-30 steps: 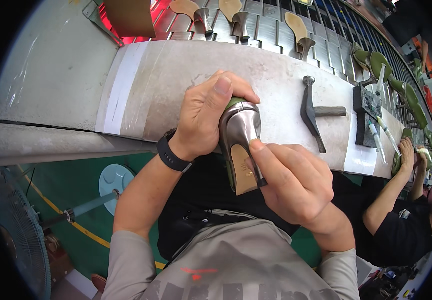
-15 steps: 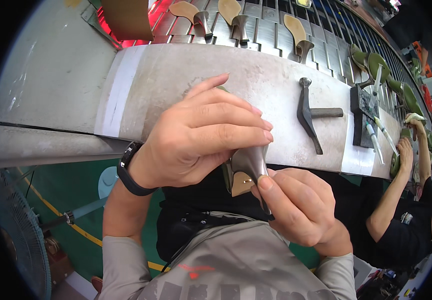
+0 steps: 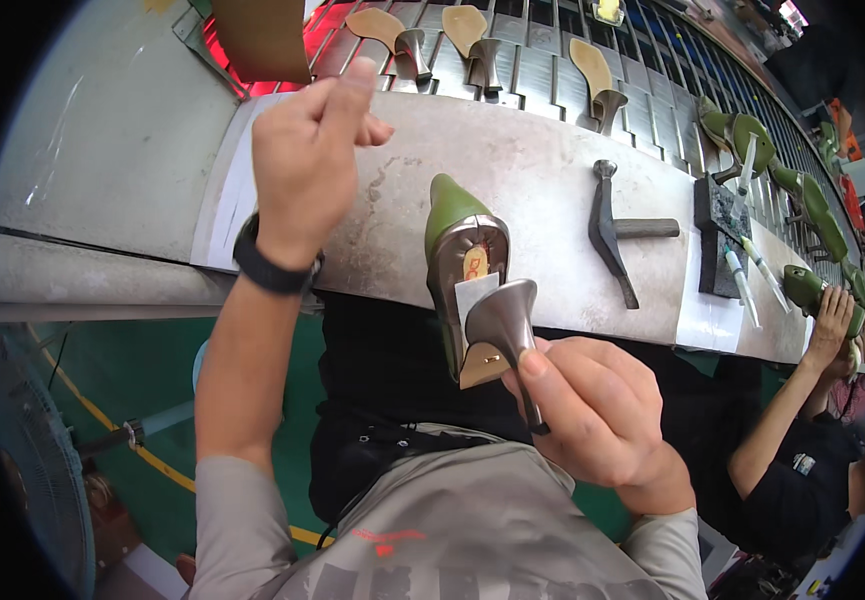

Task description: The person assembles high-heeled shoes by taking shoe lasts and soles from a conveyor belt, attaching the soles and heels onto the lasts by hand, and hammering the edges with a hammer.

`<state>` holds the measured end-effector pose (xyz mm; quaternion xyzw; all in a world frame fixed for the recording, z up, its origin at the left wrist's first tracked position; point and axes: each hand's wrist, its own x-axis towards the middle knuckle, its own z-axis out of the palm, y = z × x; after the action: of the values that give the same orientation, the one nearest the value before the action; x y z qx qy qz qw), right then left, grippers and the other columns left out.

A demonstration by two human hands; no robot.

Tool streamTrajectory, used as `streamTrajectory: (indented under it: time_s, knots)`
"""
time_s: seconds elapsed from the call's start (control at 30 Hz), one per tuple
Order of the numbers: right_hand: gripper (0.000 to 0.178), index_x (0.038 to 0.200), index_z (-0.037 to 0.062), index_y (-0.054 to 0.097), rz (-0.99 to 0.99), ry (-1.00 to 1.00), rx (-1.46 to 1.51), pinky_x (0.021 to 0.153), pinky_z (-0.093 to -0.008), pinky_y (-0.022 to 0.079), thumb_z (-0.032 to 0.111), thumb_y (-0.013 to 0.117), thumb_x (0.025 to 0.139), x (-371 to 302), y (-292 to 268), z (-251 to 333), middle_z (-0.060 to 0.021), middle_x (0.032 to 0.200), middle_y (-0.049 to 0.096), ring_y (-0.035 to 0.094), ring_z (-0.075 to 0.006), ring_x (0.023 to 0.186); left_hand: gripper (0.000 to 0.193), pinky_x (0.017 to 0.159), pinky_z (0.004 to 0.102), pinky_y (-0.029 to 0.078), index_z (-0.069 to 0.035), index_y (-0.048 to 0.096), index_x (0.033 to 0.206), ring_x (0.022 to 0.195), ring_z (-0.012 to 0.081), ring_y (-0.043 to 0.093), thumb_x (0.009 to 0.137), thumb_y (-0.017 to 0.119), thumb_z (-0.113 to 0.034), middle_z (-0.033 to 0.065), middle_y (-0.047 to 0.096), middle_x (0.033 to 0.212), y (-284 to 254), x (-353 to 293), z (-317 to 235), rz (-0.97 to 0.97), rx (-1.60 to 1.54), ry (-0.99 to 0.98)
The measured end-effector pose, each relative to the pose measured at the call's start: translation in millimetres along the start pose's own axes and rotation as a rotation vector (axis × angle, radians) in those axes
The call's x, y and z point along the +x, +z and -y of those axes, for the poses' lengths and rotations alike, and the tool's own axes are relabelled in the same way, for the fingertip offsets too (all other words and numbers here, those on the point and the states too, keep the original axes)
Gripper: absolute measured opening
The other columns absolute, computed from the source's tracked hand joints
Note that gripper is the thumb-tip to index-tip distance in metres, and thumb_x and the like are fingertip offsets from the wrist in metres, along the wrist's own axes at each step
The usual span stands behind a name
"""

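Between thumb and fingers, my right hand (image 3: 597,410) grips a metallic grey high heel (image 3: 505,315) near its thin, dark-tipped end. The heel's wide end overlaps the rear of a green pointed shoe (image 3: 449,210), whose toe lies over the worktop. I cannot tell whether heel and shoe are joined. A pale paper piece (image 3: 472,292) lies against the shoe beside the heel, and a tan piece with a small gold-coloured metal bit shows below. Raised at the upper left, my left hand (image 3: 307,160) has one finger stretched out and the thumb apart, with nothing visible in it.
A hammer (image 3: 609,225) lies on the worktop (image 3: 542,190). To its right stands a dark block (image 3: 714,235) with several syringe-like tubes. Tan soles with heels (image 3: 467,30) rest on the slatted conveyor behind. At the right, a co-worker's hands hold a green shoe (image 3: 807,290).
My left hand has left the shoe and moved up and left, uncovering the green toe and pale paper. My right hand still grips the heel. The co-worker's hands have shifted.
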<state>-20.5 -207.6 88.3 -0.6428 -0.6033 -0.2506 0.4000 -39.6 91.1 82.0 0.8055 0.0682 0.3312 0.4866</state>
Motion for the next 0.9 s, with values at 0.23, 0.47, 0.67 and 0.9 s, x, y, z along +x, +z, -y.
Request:
streamTrajectory:
  time_s: [0.23, 0.47, 0.67, 0.9]
  knots:
    - [0.034, 0.109, -0.0054, 0.075, 0.029, 0.004, -0.092, 0.055, -0.0264, 0.055, -0.002, 0.084, 0.077, 4, 10, -13, -0.011, 0.086, 0.07, 0.07, -0.0182, 0.066, 0.057, 0.095, 0.0384, 0.052, 0.004, 0.076, 0.099, 0.101, 0.025, 0.066, 0.115, 0.035, -0.032, 0.0187, 0.072, 0.102, 68, -36, -2, 0.306, -0.46, 0.216]
    - [0.034, 0.111, -0.0066, 0.074, 0.031, -0.006, -0.106, 0.053, -0.0274, 0.054, 0.0, 0.081, 0.079, 9, 19, -24, -0.0108, 0.085, 0.07, 0.067, -0.0166, 0.064, 0.063, 0.086, 0.037, 0.051, 0.005, 0.074, 0.098, 0.094, 0.0249, 0.065, 0.116, 0.03, -0.035, 0.0188, 0.071, 0.1, 68, -40, 8, 0.32, -0.517, 0.101]
    - [0.033, 0.113, -0.0076, 0.074, 0.033, -0.005, -0.086, 0.052, -0.0292, 0.055, 0.003, 0.076, 0.082, 8, 22, -26, -0.0123, 0.086, 0.07, 0.068, -0.0183, 0.064, 0.056, 0.084, 0.032, 0.051, 0.003, 0.075, 0.096, 0.091, 0.0184, 0.065, 0.116, 0.038, -0.034, 0.0134, 0.072, 0.098, 69, -41, 8, 0.298, -0.562, 0.126]
    - [0.033, 0.112, -0.0081, 0.074, 0.036, 0.016, -0.083, 0.053, -0.0297, 0.055, 0.003, 0.075, 0.08, 11, 22, -26, -0.012, 0.085, 0.069, 0.068, -0.0186, 0.065, 0.062, 0.087, 0.0365, 0.05, 0.005, 0.073, 0.098, 0.096, 0.0253, 0.064, 0.116, 0.03, -0.037, 0.0187, 0.071, 0.1, 69, -42, 6, 0.315, -0.515, 0.095]
